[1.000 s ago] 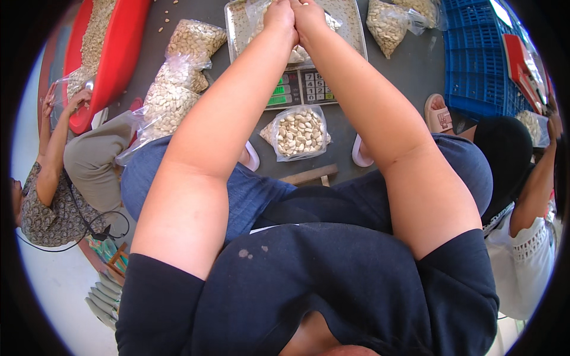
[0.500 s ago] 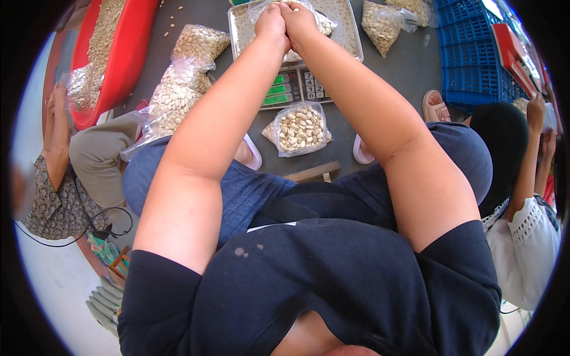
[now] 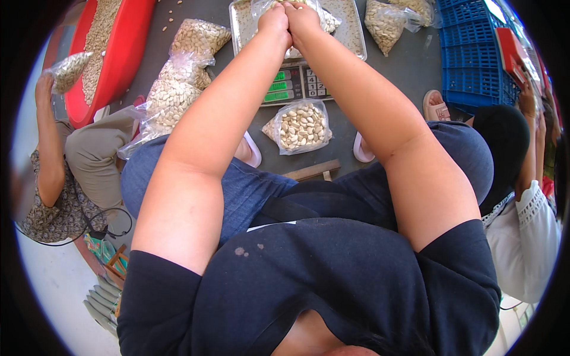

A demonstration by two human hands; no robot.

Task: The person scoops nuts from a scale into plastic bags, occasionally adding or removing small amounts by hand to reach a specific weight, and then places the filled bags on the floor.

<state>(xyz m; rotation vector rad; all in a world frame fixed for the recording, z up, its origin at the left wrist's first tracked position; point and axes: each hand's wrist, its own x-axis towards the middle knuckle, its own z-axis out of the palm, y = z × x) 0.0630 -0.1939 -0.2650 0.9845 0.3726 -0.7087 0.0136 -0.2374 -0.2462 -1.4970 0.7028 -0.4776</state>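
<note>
Five clear plastic bags of pale nuts lie on the grey floor: two stacked at the far left (image 3: pixel 199 38) (image 3: pixel 169 98), one near the middle below the scale (image 3: pixel 301 126), and two at the far right (image 3: pixel 383 24) (image 3: pixel 418 7); a sixth sits on the tray (image 3: pixel 323 18) and a seventh is held up at the left edge (image 3: pixel 66 68). There is one metal tray (image 3: pixel 353 32), one digital scale (image 3: pixel 294 83), one red tub (image 3: pixel 122 53) and one blue crate (image 3: pixel 469 53). Two hands, left hand (image 3: pixel 273 21) and right hand (image 3: pixel 301 16), meet over the tray, two other people sit at the sides, one left (image 3: pixel 53 172) and one right (image 3: pixel 522 196), and two sandals show (image 3: pixel 252 151) (image 3: pixel 436 105).
</note>
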